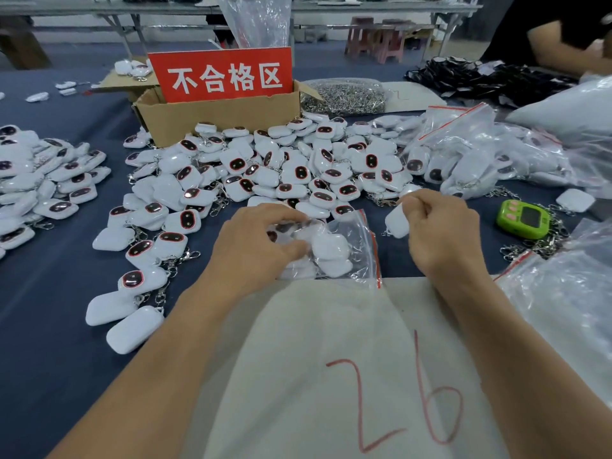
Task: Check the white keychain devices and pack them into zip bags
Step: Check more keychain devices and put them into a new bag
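Gripping a clear zip bag (351, 246) with the left hand (261, 246), fingers curled over its left part; bag holding several white devices, lying at centre on the blue tablecloth (49, 326), touching the far edge of a white sheet marked 26 (331, 359). Pinching one white keychain device (397, 221) in the right hand (443, 233), fingers curled, just right of the bag's red-sealed edge. Lying just beyond both hands: loose pile of devices (281, 167), cardboard box (215, 117) with red sign (222, 74) farther back. Sitting right of the right hand: green timer (523, 218).
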Motion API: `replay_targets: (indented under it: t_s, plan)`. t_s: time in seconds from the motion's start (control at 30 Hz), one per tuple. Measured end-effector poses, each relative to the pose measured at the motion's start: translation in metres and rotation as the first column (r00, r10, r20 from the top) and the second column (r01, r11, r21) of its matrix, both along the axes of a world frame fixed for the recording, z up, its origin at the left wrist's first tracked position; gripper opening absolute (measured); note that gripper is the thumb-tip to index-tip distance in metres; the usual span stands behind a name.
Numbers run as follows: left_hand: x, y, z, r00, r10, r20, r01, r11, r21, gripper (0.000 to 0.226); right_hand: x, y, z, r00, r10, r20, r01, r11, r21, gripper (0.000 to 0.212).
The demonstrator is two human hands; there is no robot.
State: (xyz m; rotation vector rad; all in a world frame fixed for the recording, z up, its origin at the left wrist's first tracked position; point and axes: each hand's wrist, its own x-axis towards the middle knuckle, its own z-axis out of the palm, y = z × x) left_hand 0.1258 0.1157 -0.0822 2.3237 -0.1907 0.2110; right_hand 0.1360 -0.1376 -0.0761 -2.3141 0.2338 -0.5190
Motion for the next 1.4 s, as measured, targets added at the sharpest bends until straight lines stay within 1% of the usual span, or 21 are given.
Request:
replay_targets:
  t_s: [0.07, 0.1, 0.13, 0.2, 0.23, 0.37, 0.47, 0.53, 0.6, 0.63, 0.67, 0.77, 0.8, 0.87, 0.93, 1.03, 1.1, 1.17, 1.27, 1.33, 1.4]
  plan:
    - [0.001, 0.004, -0.001, 0.994, -0.005, -0.109, -0.013, 0.987, -0.159, 0.033, -0.007, -0.001, 0.004, 0.998, -0.006, 0.065, 0.006, 1.0, 0.004, 0.025]
    - [0.002, 0.005, -0.002, 0.991, 0.005, -0.136, -0.036, 0.972, -0.231, 0.028, -0.012, -0.001, 0.005, 0.996, 0.001, 0.09, -0.002, 1.0, 0.011, 0.022]
    - [0.003, 0.006, -0.002, 0.99, 0.025, -0.137, -0.061, 0.962, -0.266, 0.03, -0.017, 0.0, 0.005, 0.994, 0.009, 0.105, -0.011, 1.0, 0.018, 0.018]
    - [0.007, 0.01, -0.004, 0.991, 0.045, -0.127, -0.08, 0.956, -0.282, 0.045, -0.023, 0.001, 0.003, 0.995, 0.014, 0.1, -0.015, 1.0, 0.0, 0.012]
    - [0.007, 0.012, -0.003, 0.991, 0.044, -0.129, -0.08, 0.954, -0.288, 0.049, -0.024, 0.0, 0.002, 0.996, 0.014, 0.088, -0.012, 1.0, -0.024, 0.01]
    - [0.007, 0.021, -0.001, 0.985, 0.033, -0.167, -0.089, 0.938, -0.336, 0.045, -0.021, -0.003, -0.001, 0.999, 0.049, 0.006, -0.049, 0.997, -0.057, 0.01]
    - [0.008, 0.03, 0.004, 0.987, -0.024, -0.16, -0.044, 0.912, -0.408, 0.04, -0.018, -0.003, -0.002, 0.999, 0.031, -0.011, -0.031, 1.0, 0.002, 0.017]
    - [0.008, 0.038, 0.008, 0.982, -0.125, -0.143, 0.069, 0.936, -0.345, 0.042, -0.017, -0.002, 0.0, 0.999, 0.037, -0.011, -0.036, 0.997, 0.073, 0.019]
    - [0.007, 0.046, 0.01, 0.954, -0.233, -0.191, 0.197, 0.962, -0.188, 0.046, -0.017, -0.002, 0.0, 0.997, 0.062, -0.039, -0.058, 0.994, 0.09, 0.017]
    - [0.007, 0.049, 0.011, 0.941, -0.257, -0.22, 0.233, 0.964, -0.127, 0.047, -0.017, -0.002, 0.0, 0.996, 0.072, -0.06, -0.067, 0.994, 0.083, 0.016]
    - [0.007, 0.051, 0.011, 0.935, -0.269, -0.233, 0.251, 0.962, -0.103, 0.047, -0.017, -0.001, 0.0, 0.994, 0.081, -0.072, -0.075, 0.994, 0.081, 0.016]
    - [0.007, 0.051, 0.013, 0.933, -0.292, -0.212, 0.272, 0.955, -0.116, 0.053, -0.017, 0.0, 0.0, 0.993, 0.093, -0.077, -0.086, 0.992, 0.087, 0.016]
    - [0.005, 0.049, 0.015, 0.936, -0.29, -0.198, 0.268, 0.954, -0.134, 0.054, -0.017, 0.001, 0.0, 0.993, 0.092, -0.08, -0.085, 0.993, 0.086, 0.016]
    - [0.001, 0.041, 0.017, 0.949, -0.281, -0.144, 0.255, 0.951, -0.172, 0.047, -0.018, 0.001, 0.0, 0.992, 0.091, -0.085, -0.083, 0.992, 0.093, 0.017]
    - [-0.003, 0.029, 0.018, 0.96, -0.259, -0.102, 0.243, 0.959, -0.145, 0.042, -0.018, 0.001, 0.0, 0.992, 0.094, -0.085, -0.087, 0.993, 0.084, 0.017]
    - [-0.007, 0.014, 0.018, 0.98, -0.191, -0.062, 0.194, 0.98, 0.038, 0.036, -0.018, 0.001, -0.001, 0.99, 0.107, -0.089, -0.102, 0.993, 0.057, 0.017]
    - [-0.009, 0.008, 0.017, 0.985, -0.164, -0.05, 0.169, 0.974, 0.148, 0.034, -0.017, 0.002, -0.001, 0.991, 0.102, -0.087, -0.096, 0.993, 0.068, 0.016]
    - [-0.011, 0.003, 0.016, 0.99, -0.14, -0.004, 0.138, 0.972, 0.188, 0.039, -0.016, 0.004, 0.0, 0.994, 0.09, -0.069, -0.084, 0.992, 0.097, 0.019]
    - [-0.013, -0.009, 0.014, 0.989, -0.078, 0.127, 0.055, 0.983, 0.175, 0.051, -0.016, 0.003, 0.002, 0.997, 0.063, -0.035, -0.059, 0.991, 0.121, 0.028]
    - [-0.013, -0.017, 0.011, 0.982, -0.033, 0.188, -0.02, 0.962, 0.273, 0.055, -0.016, 0.001, 0.003, 0.997, 0.063, -0.033, -0.059, 0.992, 0.111, 0.033]
    - [-0.013, -0.023, 0.007, 0.984, 0.02, 0.176, -0.087, 0.921, 0.379, 0.062, -0.017, 0.0, 0.002, 0.997, 0.074, -0.037, -0.07, 0.992, 0.102, 0.034]
